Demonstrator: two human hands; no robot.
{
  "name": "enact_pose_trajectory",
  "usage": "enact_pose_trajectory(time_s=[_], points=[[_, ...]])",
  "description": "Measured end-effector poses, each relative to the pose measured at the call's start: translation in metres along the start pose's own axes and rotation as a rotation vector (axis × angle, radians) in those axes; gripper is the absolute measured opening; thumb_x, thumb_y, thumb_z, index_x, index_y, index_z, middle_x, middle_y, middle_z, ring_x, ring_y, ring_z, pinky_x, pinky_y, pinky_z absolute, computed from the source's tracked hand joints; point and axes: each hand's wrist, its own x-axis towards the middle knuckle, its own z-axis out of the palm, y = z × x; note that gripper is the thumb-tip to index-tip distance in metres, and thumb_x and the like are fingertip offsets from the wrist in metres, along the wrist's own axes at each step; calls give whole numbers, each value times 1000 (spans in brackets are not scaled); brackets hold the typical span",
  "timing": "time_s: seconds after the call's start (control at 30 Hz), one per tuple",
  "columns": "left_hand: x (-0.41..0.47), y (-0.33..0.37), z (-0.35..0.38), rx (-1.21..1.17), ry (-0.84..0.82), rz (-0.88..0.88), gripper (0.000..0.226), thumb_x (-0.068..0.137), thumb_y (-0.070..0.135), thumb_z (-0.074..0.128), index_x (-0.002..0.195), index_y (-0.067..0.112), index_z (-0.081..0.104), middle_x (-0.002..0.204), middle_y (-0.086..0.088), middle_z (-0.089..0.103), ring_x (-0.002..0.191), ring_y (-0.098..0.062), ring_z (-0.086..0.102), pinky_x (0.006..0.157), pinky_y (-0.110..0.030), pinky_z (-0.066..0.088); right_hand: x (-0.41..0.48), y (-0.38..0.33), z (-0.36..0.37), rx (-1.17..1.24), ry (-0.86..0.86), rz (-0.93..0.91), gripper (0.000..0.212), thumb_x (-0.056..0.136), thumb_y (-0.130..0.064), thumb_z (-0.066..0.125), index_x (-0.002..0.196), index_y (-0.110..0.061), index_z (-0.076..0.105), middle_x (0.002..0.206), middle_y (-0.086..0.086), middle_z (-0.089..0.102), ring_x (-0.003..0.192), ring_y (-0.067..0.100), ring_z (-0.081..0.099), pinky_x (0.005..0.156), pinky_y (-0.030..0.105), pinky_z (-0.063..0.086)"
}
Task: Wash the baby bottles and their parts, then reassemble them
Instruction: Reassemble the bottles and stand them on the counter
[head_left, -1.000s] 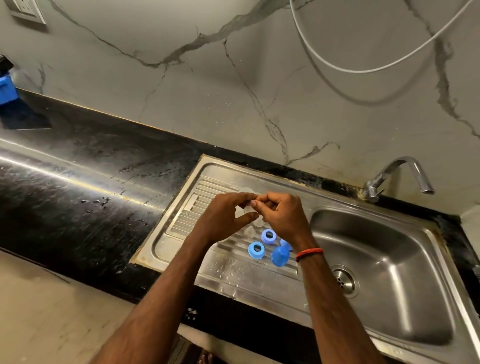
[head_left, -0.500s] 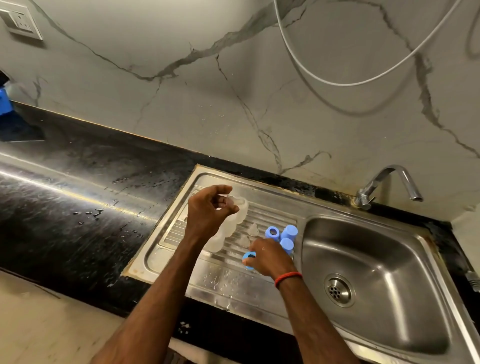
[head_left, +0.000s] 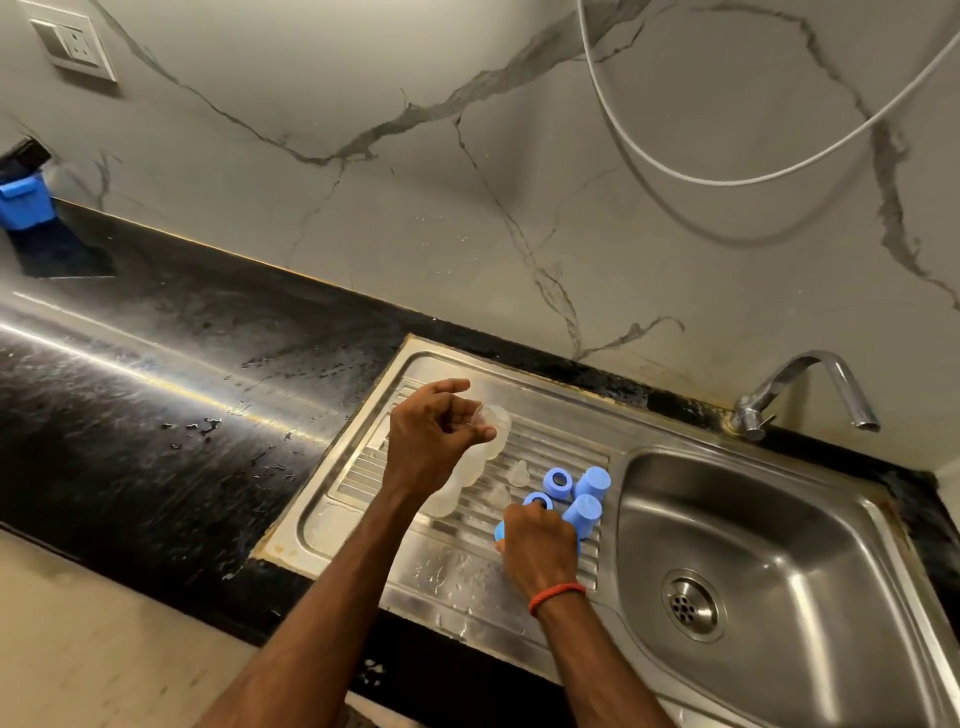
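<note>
- The right hand (head_left: 540, 553) has let go of the small clear soft piece (head_left: 482, 415) and dropped to the ribbed steel drainboard (head_left: 358, 467), curling round a blue plastic ring (head_left: 500, 531).
- The left hand (head_left: 428, 441) now pinches that piece alone.

No text, brand or number is showing legibly anywhere. The blue caps (head_left: 592, 480) and clear bottles (head_left: 470, 470) are bearing no readable print, and the wall socket (head_left: 78, 47) is showing none either.
</note>
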Motion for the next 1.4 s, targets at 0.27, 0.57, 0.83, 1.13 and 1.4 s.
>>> enact_pose_trajectory(time_s=[0.27, 0.57, 0.83, 1.13, 1.4], points=[[-1, -4, -2, -105, -13, -77, 35, 70, 43, 84, 86, 13, 77, 102, 7, 75, 88, -4, 69, 69, -16, 56, -2, 1, -5, 129, -138, 45, 22, 67, -32, 83, 69, -16, 68, 71, 5, 69, 66, 22, 67, 49, 26, 42], [0, 7, -3, -144, -27, -118, 27, 81, 41, 77, 97, 19, 78, 89, 7, 75, 81, -11, 71, 74, -28, 61, 26, 32, -91, 683, 254, 37, 20, 80, -31, 80, 88, -15, 72, 88, -5, 55, 77, 6, 54, 67, 16, 45], [-4, 34, 6, -282, -135, -205, 19, 83, 46, 67, 91, 30, 75, 80, 6, 76, 76, -15, 71, 68, -27, 59, 17, 15, -124, 971, 404, -114, 36, 75, -20, 86, 99, -12, 61, 89, -3, 69, 78, 5, 68, 67, 15, 56], [-11, 43, 7, -416, -208, -318, 32, 97, 40, 50, 97, 17, 72, 90, 2, 74, 87, -13, 70, 71, -27, 58, 15, 16, -124, 982, 446, -132, 46, 74, -24, 85, 114, -11, 64, 102, 1, 71, 83, 3, 69, 72, 11, 54], [-13, 51, 12, -485, -290, -334, 46, 94, 51, 40, 108, 22, 73, 103, 3, 74, 99, -12, 69, 80, -30, 59, 15, 19, -120, 999, 439, -148, 48, 75, -23, 84, 118, -12, 67, 105, 2, 70, 82, 9, 70, 75, 20, 59]])
